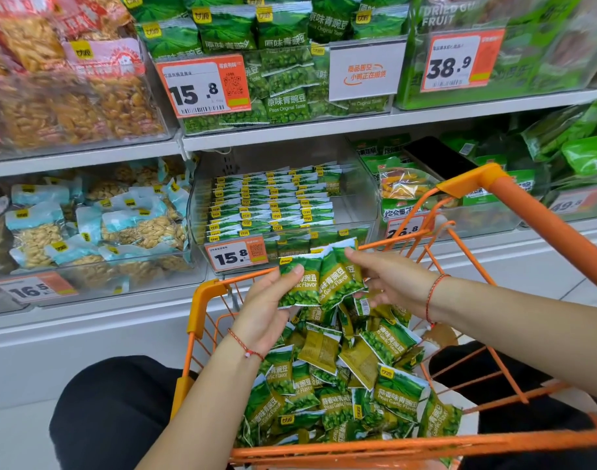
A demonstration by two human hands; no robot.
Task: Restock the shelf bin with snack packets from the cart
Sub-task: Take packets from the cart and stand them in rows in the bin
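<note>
Two hands, the left hand (pixel 263 310) and the right hand (pixel 397 283), share about three garlic pea packets (pixel 319 283). One orange cart (pixel 527 212) holds too many loose packets to count. Five price tags (pixel 204 84) are readable on two shelves (pixel 290 135).

We cannot count the garlic pea packets (pixel 319 279) fanned in our two hands; they overlap, and our left hand (pixel 266 308) hides their lower left corners. The orange cart (pixel 202 300) runs off the bottom and right edges. Deeper packets in the cart lie buried under the top ones. The price tag (pixel 409 228) behind the cart's rim is partly covered. The shelf bin at the upper left corner (pixel 70 96) is blurred.
</note>
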